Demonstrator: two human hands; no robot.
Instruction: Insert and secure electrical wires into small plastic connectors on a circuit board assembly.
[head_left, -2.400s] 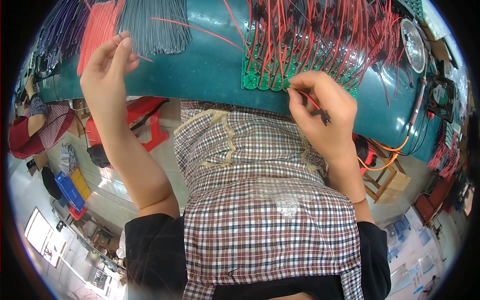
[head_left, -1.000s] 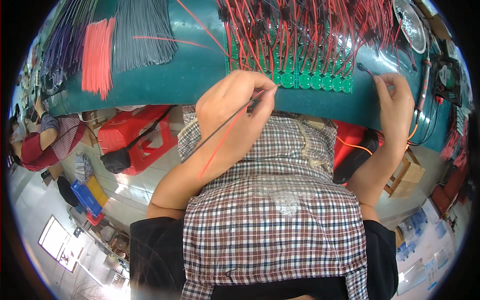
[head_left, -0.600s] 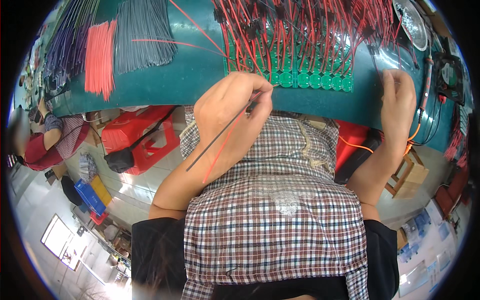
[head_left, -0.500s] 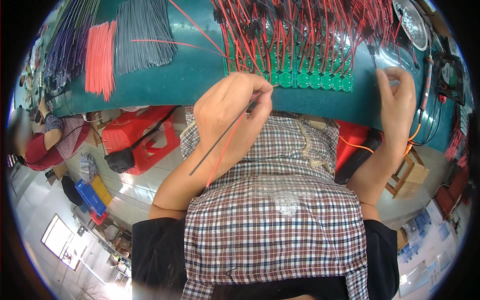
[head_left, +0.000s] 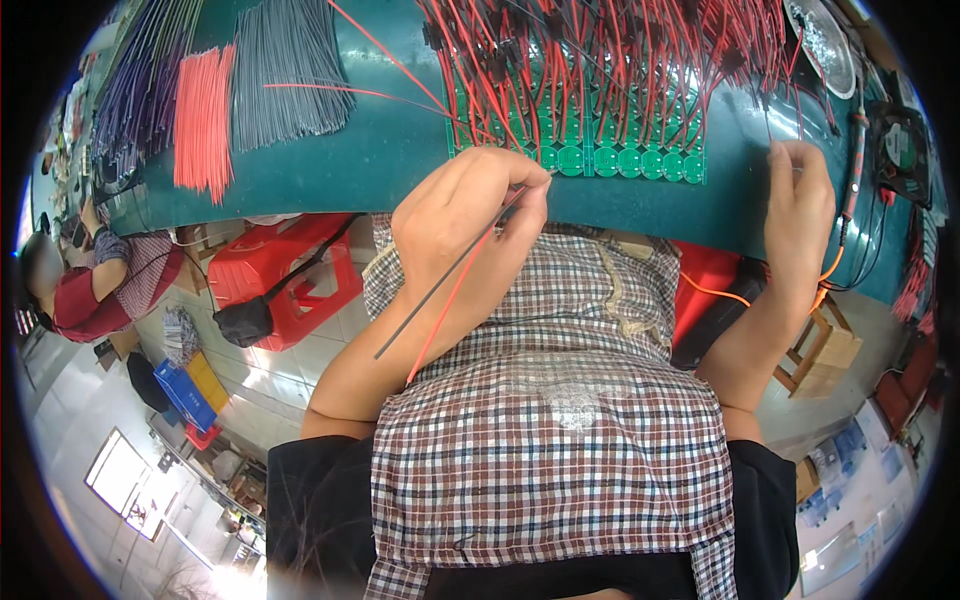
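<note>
My left hand point(head_left: 470, 220) is closed in a pinch in front of the circuit boards. A red wire point(head_left: 440, 318) and a dark grey wire point(head_left: 425, 300) run through its fingers, their tails hanging back over my forearm. Farther right, my right hand point(head_left: 803, 205) is raised over the table, thumb and finger pinched on a thin dark strand point(head_left: 769, 125) that stretches up toward the wire bundle; its exact kind cannot be made out. Between and beyond the hands lies a panel of round green circuit boards point(head_left: 630, 162), with many red and black wires point(head_left: 600, 60) standing on it.
On the teal table point(head_left: 330, 180), bundles of red wires point(head_left: 203, 125), grey wires point(head_left: 290, 70) and purple wires point(head_left: 145, 90) lie left. At right are a soldering iron point(head_left: 852, 185), a metal dish point(head_left: 822, 50) and a small black fan point(head_left: 897, 145). Another person point(head_left: 85, 290) sits far left.
My right hand has shifted slightly right, and the thin strand at its fingertips has moved with it. My left hand has barely moved, still pinching the two wires.
</note>
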